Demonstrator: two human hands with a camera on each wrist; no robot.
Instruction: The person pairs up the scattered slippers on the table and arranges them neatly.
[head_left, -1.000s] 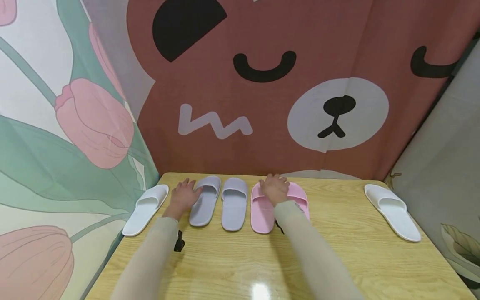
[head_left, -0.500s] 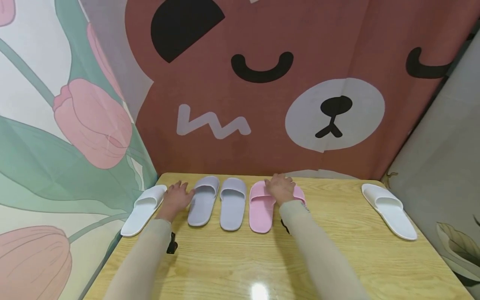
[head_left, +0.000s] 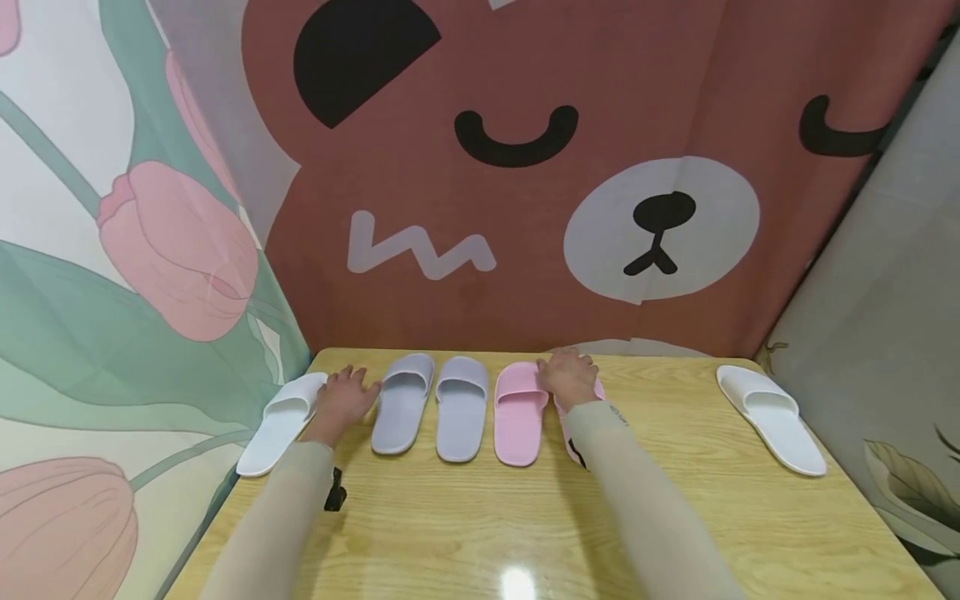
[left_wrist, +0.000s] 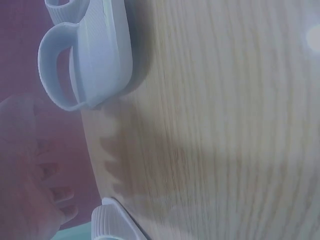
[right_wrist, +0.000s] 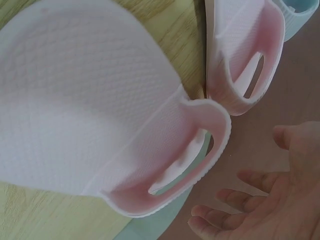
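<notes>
My left hand [head_left: 345, 404] hovers in the head view with fingers spread, between the left white slipper [head_left: 279, 433] and the left grey slipper [head_left: 397, 417]. In the left wrist view its fingers hold nothing, beside the grey slipper's strap. My right hand [head_left: 570, 377] is extended over the right pink slipper [head_left: 566, 429], hiding most of it. The right wrist view shows that pink slipper [right_wrist: 85, 100] large, with the fingers relaxed and apart from its strap. The left pink slipper [head_left: 517, 425] and the right grey slipper [head_left: 461, 421] stand side by side between the hands.
All the slippers lie on a wooden table [head_left: 450, 533], toes toward the back edge. Another white slipper [head_left: 772, 421] lies angled at the far right. A bear-printed curtain [head_left: 420, 317] hangs behind the table, with a tulip-printed curtain [head_left: 180, 250] at the left.
My left hand has moved left, off the left grey slipper toward the white one. My right hand has shifted right over the right pink slipper. The slippers keep their places.
</notes>
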